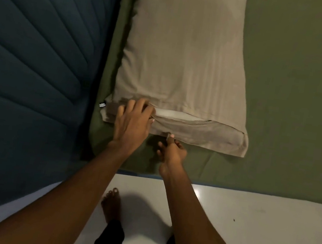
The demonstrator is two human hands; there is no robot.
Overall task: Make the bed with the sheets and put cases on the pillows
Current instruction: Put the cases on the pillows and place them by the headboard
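At centre frame, the pillow [179,116] lies cased on the bed [298,79]. Left hand [133,119] grips the case [187,52] at its open end, and right hand [171,150] pinches the hem!

A beige pillowcase [187,52] lies lengthwise on the green sheet [298,79], just beside the padded teal headboard [32,40]. Its open end faces the person, with a strip of the white pillow [178,115] showing in the mouth and a small black tag [102,105] at the near left corner. The left hand [132,124] lies on that end near the corner, its bent fingers gripping the fabric at the opening. The right hand [172,152] pinches the lower hem between thumb and forefinger, and below the arms are a pale floor [254,230], a bare foot [111,204] and dark trousers [111,239].
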